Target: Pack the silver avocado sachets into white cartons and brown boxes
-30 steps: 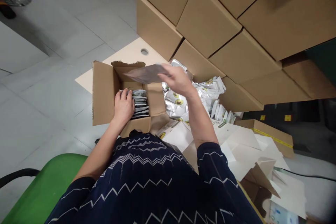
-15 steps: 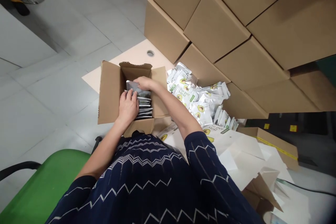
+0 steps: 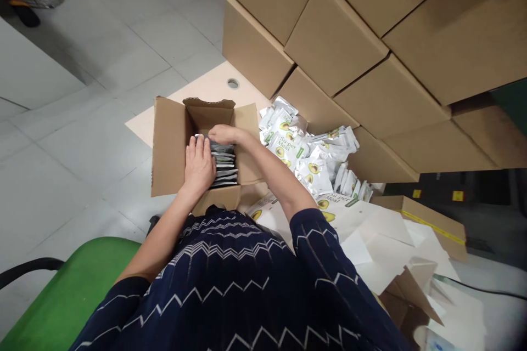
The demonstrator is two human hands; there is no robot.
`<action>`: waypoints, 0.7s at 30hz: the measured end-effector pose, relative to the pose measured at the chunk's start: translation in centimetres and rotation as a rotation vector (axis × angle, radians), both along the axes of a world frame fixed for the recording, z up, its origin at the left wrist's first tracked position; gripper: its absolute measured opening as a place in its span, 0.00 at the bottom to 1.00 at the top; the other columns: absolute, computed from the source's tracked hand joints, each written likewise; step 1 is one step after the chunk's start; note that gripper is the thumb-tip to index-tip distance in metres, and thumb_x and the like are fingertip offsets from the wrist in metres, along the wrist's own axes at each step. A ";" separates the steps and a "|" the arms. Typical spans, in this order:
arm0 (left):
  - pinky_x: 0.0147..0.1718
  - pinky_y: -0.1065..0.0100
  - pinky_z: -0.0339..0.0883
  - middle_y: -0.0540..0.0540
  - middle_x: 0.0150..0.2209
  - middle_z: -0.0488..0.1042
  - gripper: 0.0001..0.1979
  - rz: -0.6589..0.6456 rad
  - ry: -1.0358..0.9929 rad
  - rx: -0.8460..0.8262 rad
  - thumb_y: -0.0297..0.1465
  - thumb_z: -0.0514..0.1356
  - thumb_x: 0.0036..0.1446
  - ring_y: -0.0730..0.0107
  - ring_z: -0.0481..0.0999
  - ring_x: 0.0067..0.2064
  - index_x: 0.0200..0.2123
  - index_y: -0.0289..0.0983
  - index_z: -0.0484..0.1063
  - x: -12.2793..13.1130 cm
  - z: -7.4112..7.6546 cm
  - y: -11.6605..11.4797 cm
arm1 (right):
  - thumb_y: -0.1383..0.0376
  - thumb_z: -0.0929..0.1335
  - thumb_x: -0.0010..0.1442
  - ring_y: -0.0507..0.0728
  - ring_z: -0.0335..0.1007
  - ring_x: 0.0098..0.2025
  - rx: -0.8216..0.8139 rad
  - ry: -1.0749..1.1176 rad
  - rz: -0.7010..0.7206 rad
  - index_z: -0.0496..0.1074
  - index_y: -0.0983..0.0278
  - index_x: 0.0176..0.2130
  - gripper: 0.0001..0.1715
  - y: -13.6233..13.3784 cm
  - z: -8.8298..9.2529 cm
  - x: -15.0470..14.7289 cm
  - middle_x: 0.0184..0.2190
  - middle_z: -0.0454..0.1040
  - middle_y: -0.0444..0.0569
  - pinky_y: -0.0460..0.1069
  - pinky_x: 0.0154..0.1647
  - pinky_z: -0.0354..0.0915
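Observation:
An open cardboard box (image 3: 168,148) stands in front of me with its flaps spread. Inside it, several thin silvery pouches (image 3: 225,169) stand on edge in a row. My left hand (image 3: 199,167) lies over the left side of the row, its fingers stretched flat across the pouch tops. At the far end of the row, my right hand (image 3: 223,134) has its fingers curled on the top edge of a pouch, which is mostly hidden by both hands. Right of the box lies a heap of white and silver pouches (image 3: 288,145) printed with avocados.
Stacked closed cartons (image 3: 335,38) rise behind the heap. The pale tabletop (image 3: 206,85) has a round cable hole. Printed white packaging (image 3: 382,230) and a flat carton with yellow tape (image 3: 436,225) lie at the right. A green chair (image 3: 82,285) stands at the lower left.
The pouch in my right hand has gone down into the far end of the row. My left hand has shifted slightly, its fingers now straighter. The camera view moved a little.

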State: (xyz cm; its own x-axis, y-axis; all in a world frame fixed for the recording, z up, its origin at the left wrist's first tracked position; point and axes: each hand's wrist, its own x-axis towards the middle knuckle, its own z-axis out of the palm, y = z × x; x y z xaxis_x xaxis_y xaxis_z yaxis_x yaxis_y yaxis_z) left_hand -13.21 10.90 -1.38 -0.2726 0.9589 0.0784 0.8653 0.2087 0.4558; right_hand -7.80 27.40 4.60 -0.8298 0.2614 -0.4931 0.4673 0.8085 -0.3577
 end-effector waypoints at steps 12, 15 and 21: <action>0.69 0.39 0.40 0.30 0.72 0.50 0.32 -0.037 0.015 -0.091 0.32 0.44 0.65 0.45 0.43 0.74 0.69 0.24 0.52 -0.1 0.0 0.3 | 0.70 0.64 0.66 0.58 0.76 0.50 -0.155 0.188 -0.112 0.79 0.73 0.48 0.17 -0.6 -0.4 1.9 0.51 0.79 0.61 0.48 0.50 0.66; 0.70 0.40 0.39 0.30 0.72 0.50 0.32 -0.033 0.014 -0.100 0.32 0.43 0.66 0.45 0.44 0.74 0.69 0.23 0.53 -0.1 0.1 0.3 | 0.68 0.66 0.65 0.54 0.75 0.50 -0.240 0.537 -0.362 0.77 0.68 0.51 0.17 0.3 1.0 4.6 0.51 0.79 0.54 0.48 0.53 0.67; 0.70 0.40 0.40 0.30 0.72 0.51 0.31 -0.029 0.000 -0.086 0.33 0.43 0.66 0.44 0.45 0.74 0.69 0.23 0.54 0.1 0.3 0.2 | 0.61 0.66 0.63 0.49 0.74 0.30 -0.117 0.655 -0.918 0.76 0.66 0.39 0.12 6.0 0.7 16.4 0.32 0.79 0.47 0.44 0.35 0.71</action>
State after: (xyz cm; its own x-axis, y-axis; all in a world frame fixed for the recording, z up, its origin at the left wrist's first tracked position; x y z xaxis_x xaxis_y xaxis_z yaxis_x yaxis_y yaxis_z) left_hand -13.11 11.09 -1.11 -0.2450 0.9695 -0.0049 0.8714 0.2224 0.4373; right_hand 8.57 33.41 5.34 -0.4553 0.8852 -0.0953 0.5614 0.2023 -0.8024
